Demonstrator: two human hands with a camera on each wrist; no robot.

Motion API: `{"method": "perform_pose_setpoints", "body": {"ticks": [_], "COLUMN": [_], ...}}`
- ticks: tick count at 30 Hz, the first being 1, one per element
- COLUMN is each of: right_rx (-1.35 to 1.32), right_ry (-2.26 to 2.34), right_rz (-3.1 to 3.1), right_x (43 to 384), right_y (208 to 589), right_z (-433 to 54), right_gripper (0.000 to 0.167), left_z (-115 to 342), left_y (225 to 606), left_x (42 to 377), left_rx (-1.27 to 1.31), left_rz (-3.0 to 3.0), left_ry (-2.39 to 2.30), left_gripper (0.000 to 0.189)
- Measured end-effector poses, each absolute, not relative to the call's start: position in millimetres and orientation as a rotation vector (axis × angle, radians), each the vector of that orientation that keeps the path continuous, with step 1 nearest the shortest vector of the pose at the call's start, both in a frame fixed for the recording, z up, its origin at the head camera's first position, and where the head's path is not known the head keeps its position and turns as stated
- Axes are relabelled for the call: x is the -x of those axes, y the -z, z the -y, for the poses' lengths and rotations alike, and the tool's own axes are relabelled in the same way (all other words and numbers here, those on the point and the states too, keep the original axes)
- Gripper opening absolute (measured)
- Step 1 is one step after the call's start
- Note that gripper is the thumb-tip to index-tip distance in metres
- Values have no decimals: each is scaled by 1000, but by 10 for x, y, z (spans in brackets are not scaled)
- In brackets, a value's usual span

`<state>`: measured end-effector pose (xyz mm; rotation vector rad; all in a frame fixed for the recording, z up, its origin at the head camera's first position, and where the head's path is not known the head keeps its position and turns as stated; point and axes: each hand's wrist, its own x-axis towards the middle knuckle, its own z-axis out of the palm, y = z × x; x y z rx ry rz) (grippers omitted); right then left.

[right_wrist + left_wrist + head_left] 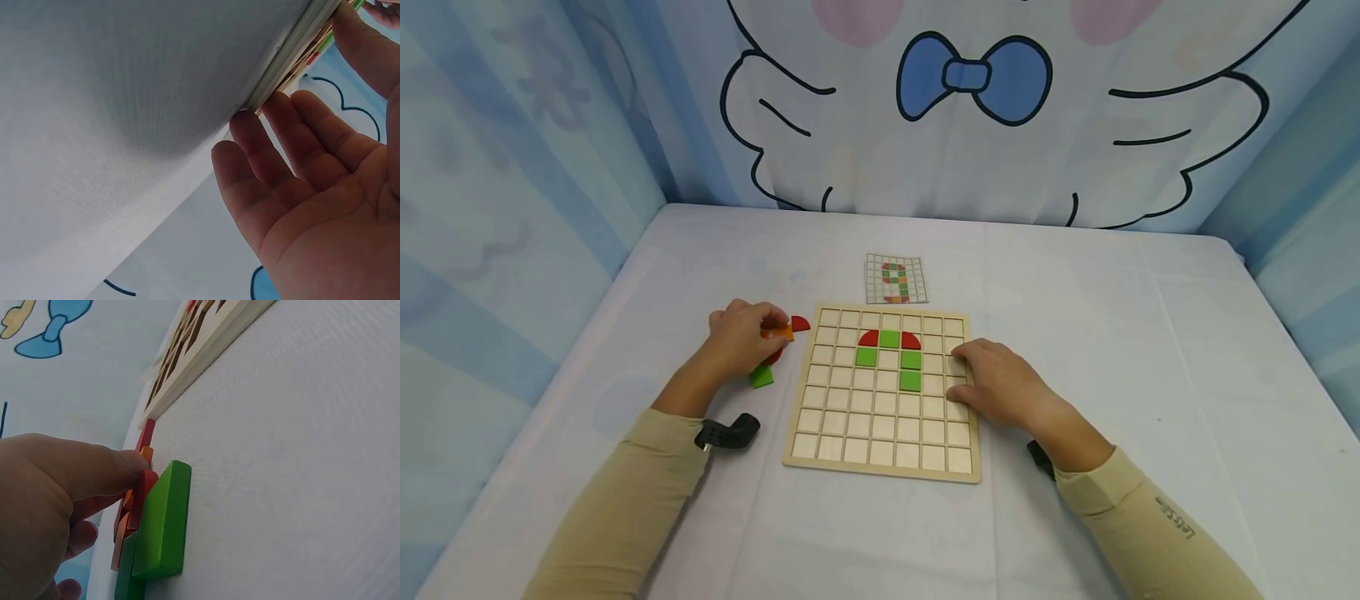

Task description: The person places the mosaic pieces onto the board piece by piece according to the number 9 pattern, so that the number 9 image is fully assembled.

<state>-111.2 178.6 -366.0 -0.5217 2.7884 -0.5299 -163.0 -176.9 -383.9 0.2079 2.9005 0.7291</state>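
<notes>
Left of the wooden grid board (842, 450), my left hand (741, 333) pinches an orange tile (784, 332) between thumb and index finger. Beside it on the cloth lie a red quarter-round tile (801, 323), another red tile (772, 358) partly under the fingers, and a green tile (762, 377). In the left wrist view the green tile (165, 525) leans on other pieces. My right hand (1000, 383) rests at the board's right edge, its fingers fairly straight and touching the rim. Several green squares (889, 339) and two red quarter-rounds (868, 338) sit in the board's upper cells.
Behind the board lies a small pattern card (897, 279) printed with a grid of red, green and orange shapes. A white cloth (1120, 333) covers the table. Printed curtains (985, 158) hang behind it and along both sides.
</notes>
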Motion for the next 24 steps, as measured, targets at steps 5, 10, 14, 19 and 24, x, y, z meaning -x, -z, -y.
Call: {"method": "perform_pose_setpoints", "body": {"ticks": [5, 10, 14, 19, 24], "right_rx": [520, 513, 516, 526, 539], "right_ry": [518, 515, 518, 515, 511], "right_rz": [-2788, -2787, -2791, -2794, -2795], "right_x": [1117, 1122, 1124, 1121, 1117], "right_y": [3662, 3665, 3671, 3672, 3667], "right_z": [-1783, -1783, -1785, -1787, -1788], "right_gripper": [53, 53, 53, 53, 53], "left_z": [1767, 1758, 1756, 1752, 1741], "left_y": [3839, 3831, 3829, 3825, 3801], "left_x": [1628, 1626, 1626, 1616, 1612], "left_rx": [-198, -203, -209, -215, -219], "left_rz": [-2900, -2904, -2908, -2913, -2934], "left_ry": [-720, -720, -731, -739, -715], "left_gripper": [30, 29, 28, 27, 29]}}
